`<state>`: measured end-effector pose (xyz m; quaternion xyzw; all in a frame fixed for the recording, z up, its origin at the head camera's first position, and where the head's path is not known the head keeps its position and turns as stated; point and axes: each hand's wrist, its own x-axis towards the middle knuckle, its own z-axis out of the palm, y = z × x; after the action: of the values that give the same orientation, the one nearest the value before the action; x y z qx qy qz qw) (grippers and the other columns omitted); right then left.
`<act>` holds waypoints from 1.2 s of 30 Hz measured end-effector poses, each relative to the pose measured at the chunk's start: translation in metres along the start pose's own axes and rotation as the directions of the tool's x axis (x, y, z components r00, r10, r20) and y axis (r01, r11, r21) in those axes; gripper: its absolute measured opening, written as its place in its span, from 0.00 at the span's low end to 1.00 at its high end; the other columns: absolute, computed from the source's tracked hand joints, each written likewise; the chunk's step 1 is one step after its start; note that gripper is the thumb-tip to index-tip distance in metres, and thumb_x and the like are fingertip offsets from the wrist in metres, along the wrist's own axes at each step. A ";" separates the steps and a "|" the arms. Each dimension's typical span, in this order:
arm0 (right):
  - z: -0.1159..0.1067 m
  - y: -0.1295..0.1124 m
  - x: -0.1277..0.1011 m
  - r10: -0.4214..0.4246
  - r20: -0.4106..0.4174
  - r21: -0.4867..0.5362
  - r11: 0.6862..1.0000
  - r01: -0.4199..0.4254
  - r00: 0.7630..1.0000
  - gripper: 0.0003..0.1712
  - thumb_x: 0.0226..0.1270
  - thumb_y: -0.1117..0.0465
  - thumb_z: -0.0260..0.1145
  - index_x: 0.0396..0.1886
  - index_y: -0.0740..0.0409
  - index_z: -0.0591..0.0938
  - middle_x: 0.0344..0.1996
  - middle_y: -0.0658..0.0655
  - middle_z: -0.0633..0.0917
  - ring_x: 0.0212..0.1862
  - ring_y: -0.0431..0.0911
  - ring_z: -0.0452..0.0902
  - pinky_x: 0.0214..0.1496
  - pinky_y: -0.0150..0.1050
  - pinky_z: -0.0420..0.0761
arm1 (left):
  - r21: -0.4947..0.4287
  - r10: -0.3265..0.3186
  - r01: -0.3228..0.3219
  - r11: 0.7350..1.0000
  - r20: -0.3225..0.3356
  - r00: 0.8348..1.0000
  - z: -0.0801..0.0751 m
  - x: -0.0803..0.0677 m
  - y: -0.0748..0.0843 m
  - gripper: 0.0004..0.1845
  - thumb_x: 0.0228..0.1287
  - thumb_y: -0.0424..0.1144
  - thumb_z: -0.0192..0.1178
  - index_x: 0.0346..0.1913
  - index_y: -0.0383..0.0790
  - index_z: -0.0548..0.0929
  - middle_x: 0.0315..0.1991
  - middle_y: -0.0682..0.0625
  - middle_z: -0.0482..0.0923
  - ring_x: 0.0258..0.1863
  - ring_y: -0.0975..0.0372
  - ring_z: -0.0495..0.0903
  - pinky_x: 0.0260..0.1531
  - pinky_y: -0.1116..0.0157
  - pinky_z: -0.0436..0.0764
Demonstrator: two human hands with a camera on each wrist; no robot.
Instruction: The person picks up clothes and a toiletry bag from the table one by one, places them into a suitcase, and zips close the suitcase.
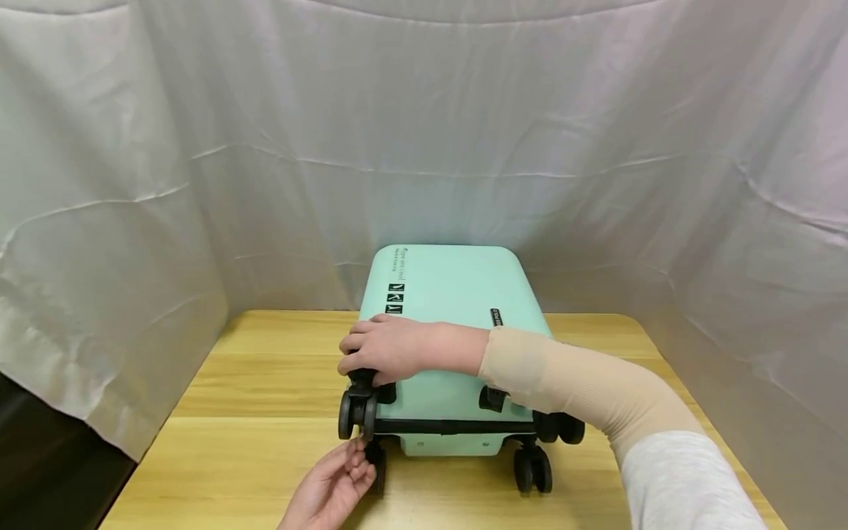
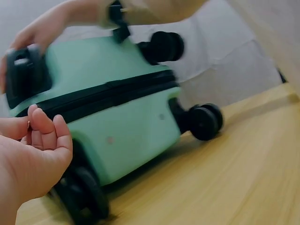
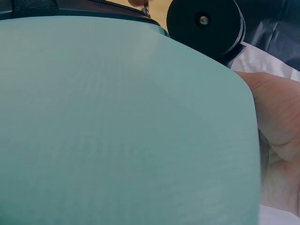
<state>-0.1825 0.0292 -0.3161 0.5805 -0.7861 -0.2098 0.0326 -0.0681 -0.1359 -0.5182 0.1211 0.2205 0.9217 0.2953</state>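
A mint green hard-shell suitcase lies flat, its wheeled end towards me and a black zipper running across that end. My right hand reaches across the top and grips the suitcase's near left corner, fingers curled over the edge just above the upper left wheel. Below that wheel, at the zipper's left end, my left hand pinches a small metal zipper pull between thumb and index finger. The fingers mostly hide the pull. The lower left wheel stands right beside this hand.
The suitcase sits on a wooden table. Two right-hand wheels stick out, the lower one near the tabletop. Behind and at both sides hangs a pale grey curtain. My right forearm crosses over the suitcase's right side.
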 end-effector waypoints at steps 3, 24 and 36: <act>-0.001 -0.001 -0.001 0.001 0.007 0.015 1.000 -0.001 1.000 0.25 0.66 0.47 0.66 0.63 0.34 0.74 0.62 0.44 0.74 0.65 0.43 0.66 0.65 0.42 0.72 | -0.118 -0.003 0.004 0.993 0.005 1.000 -0.002 -0.004 0.005 0.26 0.81 0.39 0.27 0.48 0.41 0.81 0.35 0.56 0.80 0.35 0.67 0.73 0.56 0.69 0.74; -0.008 -0.009 -0.003 0.004 0.054 0.050 0.999 -0.007 0.999 0.25 0.69 0.51 0.64 0.65 0.35 0.73 0.66 0.45 0.72 0.69 0.44 0.64 0.71 0.42 0.67 | -0.221 -0.013 0.012 0.975 -0.004 1.000 -0.008 -0.009 0.028 0.25 0.80 0.37 0.26 0.44 0.34 0.78 0.33 0.52 0.69 0.35 0.65 0.54 0.50 0.68 0.72; -0.007 -0.014 -0.002 0.007 0.050 0.058 0.998 -0.010 0.999 0.25 0.70 0.54 0.63 0.65 0.36 0.73 0.68 0.47 0.71 0.70 0.45 0.63 0.72 0.42 0.66 | -0.216 -0.002 -0.003 0.976 -0.022 1.000 -0.010 -0.011 0.036 0.27 0.79 0.36 0.25 0.42 0.33 0.79 0.37 0.50 0.78 0.31 0.66 0.62 0.51 0.68 0.74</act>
<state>-0.1675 0.0260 -0.3143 0.5725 -0.7949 -0.2009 -0.0030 -0.0807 -0.1720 -0.5108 0.0783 0.1222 0.9415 0.3040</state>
